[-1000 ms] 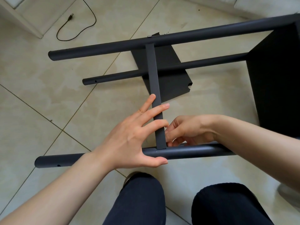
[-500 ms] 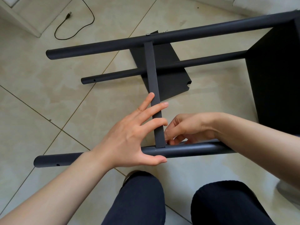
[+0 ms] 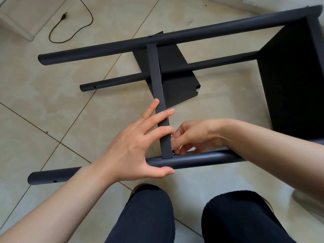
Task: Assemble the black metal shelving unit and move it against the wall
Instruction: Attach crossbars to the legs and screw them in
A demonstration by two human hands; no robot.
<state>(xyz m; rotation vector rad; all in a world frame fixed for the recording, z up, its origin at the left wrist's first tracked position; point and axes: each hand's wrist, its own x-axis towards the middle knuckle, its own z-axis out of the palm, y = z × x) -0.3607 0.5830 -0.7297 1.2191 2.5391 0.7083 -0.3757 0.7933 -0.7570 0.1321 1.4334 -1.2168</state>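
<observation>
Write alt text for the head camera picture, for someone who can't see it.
Two bare hands work where a flat black crossbar meets the near tube of a black shelf frame lying on a tiled floor. The left hand steadies bar and tube; the right hand pinches at the joint.

The tubes (image 3: 192,160) and flat crossbar (image 3: 156,76) are matt, smooth dark-painted metal, lying over a glossy, mottled beige tiled floor (image 3: 52,102).

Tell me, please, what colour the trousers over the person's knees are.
Black, or very dark navy trousers, seen in the head view.
</observation>
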